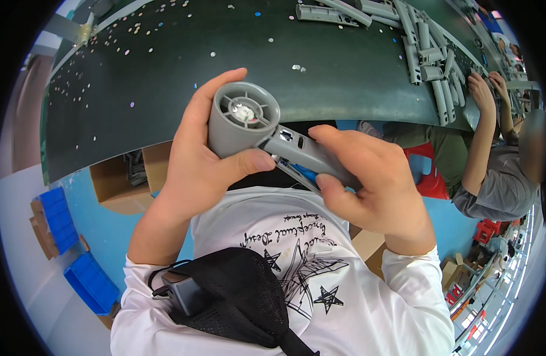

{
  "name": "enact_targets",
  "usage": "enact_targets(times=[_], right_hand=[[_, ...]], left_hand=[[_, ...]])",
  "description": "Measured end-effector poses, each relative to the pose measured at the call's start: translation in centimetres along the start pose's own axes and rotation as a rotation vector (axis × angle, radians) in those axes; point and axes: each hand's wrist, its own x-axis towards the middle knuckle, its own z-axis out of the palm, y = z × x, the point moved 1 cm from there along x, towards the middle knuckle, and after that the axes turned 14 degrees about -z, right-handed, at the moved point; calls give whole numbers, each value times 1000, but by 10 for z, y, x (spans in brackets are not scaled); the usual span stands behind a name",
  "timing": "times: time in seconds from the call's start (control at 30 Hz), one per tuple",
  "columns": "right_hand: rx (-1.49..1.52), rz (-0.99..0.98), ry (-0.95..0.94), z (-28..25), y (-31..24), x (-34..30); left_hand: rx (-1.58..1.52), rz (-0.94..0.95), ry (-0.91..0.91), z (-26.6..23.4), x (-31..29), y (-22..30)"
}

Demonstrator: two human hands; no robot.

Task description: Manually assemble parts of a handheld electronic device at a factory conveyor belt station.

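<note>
I hold a grey handheld fan (234, 133) above my lap, near the table's close edge. Its round, tube-like head has a spoked ring at the open end, with a white part in the middle. My left hand (193, 157) is wrapped round the head, thumb across its lower side. The handle slants down to the right, where my right hand (371, 178) grips it between thumb and fingers. Small slots show on the handle near the head. A long strip stands apart along its underside, with something blue (305, 173) in the gap. My right hand hides the handle's far end.
The dark green table (178, 71) is dotted with small coloured discs. Grey handle shells (427, 56) are piled at the far right. A co-worker's hands (483, 92) are beyond them. Below the table are a cardboard box (121, 184), blue bins (92, 285) and a red stool (427, 172).
</note>
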Motion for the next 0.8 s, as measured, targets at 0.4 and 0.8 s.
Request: enact_targets(times=[0.4, 0.8], right_hand=[[-112, -8, 401, 48, -10, -7], [-23, 121, 390, 52, -6, -13]], left_hand=[[-764, -75, -175, 44, 2, -29], [-763, -199, -183, 49, -5, -28]])
